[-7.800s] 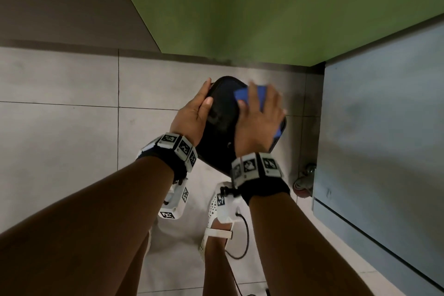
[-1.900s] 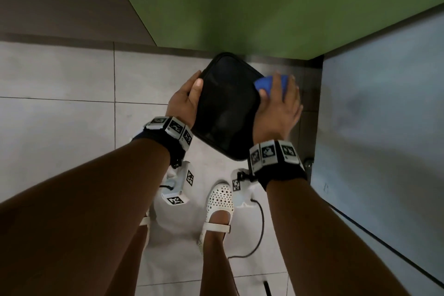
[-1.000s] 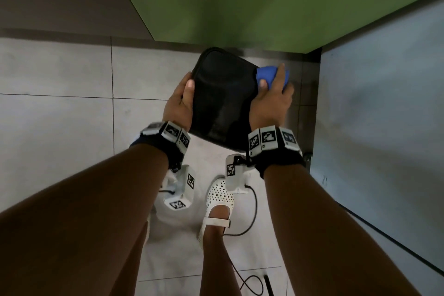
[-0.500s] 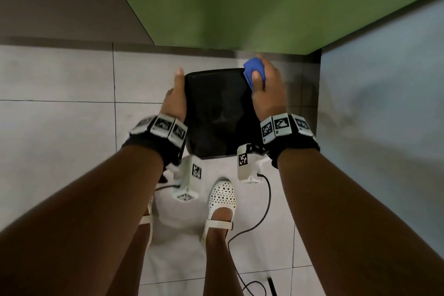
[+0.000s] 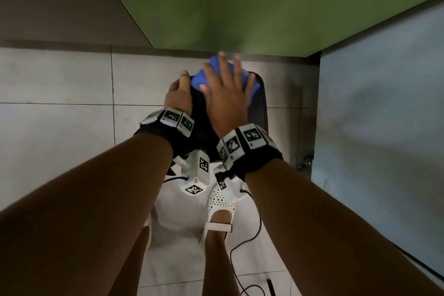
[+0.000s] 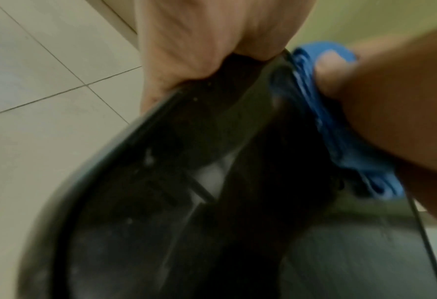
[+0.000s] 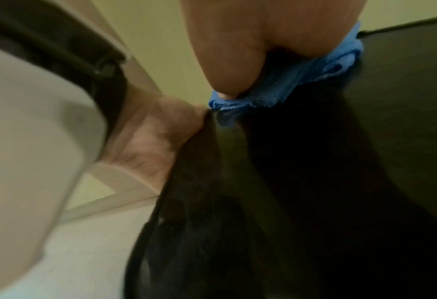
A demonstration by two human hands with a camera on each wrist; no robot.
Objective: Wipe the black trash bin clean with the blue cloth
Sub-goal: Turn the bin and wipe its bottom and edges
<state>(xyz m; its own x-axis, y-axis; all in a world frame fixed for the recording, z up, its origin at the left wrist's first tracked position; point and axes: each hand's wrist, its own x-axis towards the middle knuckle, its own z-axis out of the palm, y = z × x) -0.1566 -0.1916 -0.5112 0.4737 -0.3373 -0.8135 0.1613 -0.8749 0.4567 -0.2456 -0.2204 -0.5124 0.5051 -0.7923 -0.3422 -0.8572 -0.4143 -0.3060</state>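
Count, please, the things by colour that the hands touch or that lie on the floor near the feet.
Black: 2, the trash bin and the cable on the floor.
Blue: 1, the cloth under the right hand; the left hand grips the bin.
White: 1, the perforated shoe.
Total: 4.

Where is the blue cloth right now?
In the head view, the blue cloth lies under the flat right hand on the black trash bin, beside the left hand.
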